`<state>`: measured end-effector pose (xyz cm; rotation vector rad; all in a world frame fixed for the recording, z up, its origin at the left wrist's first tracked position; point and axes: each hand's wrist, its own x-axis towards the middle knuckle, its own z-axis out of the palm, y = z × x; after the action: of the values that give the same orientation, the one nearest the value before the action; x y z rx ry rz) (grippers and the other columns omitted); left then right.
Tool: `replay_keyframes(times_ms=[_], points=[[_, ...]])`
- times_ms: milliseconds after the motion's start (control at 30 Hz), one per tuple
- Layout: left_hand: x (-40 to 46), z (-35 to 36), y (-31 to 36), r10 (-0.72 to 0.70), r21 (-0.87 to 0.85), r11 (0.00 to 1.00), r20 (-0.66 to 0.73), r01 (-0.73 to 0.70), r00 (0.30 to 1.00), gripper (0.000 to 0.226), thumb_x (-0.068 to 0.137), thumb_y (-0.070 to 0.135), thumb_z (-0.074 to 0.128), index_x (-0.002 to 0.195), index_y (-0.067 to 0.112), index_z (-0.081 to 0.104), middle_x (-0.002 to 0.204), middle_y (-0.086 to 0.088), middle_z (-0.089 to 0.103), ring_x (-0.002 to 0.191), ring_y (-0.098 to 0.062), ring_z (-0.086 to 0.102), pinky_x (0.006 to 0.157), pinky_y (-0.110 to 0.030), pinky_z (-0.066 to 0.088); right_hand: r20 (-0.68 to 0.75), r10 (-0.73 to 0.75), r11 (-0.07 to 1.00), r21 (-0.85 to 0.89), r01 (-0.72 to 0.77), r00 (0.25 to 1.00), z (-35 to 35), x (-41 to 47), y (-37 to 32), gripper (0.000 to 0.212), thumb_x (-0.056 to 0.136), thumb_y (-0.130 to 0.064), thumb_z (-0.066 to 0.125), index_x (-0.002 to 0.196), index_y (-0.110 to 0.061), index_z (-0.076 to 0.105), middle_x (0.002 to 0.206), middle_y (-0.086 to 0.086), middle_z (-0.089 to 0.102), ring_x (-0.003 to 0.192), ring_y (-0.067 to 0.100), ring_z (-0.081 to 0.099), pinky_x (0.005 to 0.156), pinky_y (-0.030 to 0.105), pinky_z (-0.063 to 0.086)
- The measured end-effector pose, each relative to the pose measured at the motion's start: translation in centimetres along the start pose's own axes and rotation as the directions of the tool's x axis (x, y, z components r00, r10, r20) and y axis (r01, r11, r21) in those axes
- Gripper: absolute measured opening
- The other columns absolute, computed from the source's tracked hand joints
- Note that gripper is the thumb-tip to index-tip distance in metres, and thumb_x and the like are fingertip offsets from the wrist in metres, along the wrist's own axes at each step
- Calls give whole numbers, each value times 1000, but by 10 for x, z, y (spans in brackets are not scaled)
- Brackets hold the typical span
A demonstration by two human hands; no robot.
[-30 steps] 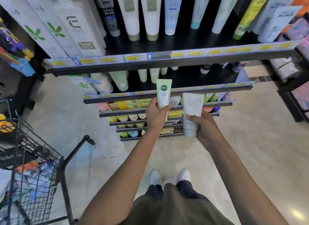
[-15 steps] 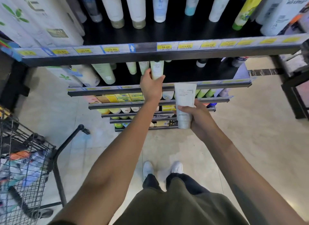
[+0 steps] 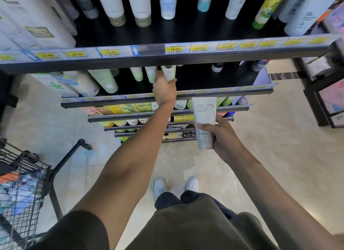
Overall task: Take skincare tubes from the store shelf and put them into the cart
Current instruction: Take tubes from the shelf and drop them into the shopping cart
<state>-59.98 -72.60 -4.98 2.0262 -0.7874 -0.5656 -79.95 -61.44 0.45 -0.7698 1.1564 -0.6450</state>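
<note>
Fingers of the left hand [image 3: 164, 90] are curled round a pale green tube [image 3: 169, 72] on the shelf [image 3: 186, 93] at centre frame. A white tube [image 3: 204, 117] is gripped by the right hand [image 3: 221, 136], right of centre. The cart [image 3: 22, 190] is seen at lower left.

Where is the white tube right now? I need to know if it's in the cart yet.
Not yet: the white tube is held upright in the right hand, right of centre in the head view, in front of the lower shelves; the cart stands far left.
</note>
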Motion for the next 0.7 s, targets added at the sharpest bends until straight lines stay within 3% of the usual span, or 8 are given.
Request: replay_keyframes(times_ms=[267,400,700], points=[[12,7,1,60,92,994,-32,-57,998,50,92,24,74,133,5,51,107,-20,73,99,-40,71,82,-47,59,-35,16,1000,-19,-17,999,-16,-6,7,49,90,-2,71,134,-20,61,117,-1,76,91,16,75,73,35,58],[16,10,-2,89,151,985,-33,-83,995,46,94,27,72,127,3,52,103,-21,73,98,-42,71,81,-48,59,-36,21,1000,-21,-22,999,-22,-8,10,45,90,-3,70,128,-25,64,117,-2,75,100,21,73,83,43,56],[11,9,-4,59,254,966,-36,-48,998,39,96,38,68,114,4,59,102,-16,74,98,-36,71,75,-40,53,0,33,999,0,-33,999,-35,-12,22,46,90,-1,69,130,-23,62,115,4,75,98,28,73,82,44,55]])
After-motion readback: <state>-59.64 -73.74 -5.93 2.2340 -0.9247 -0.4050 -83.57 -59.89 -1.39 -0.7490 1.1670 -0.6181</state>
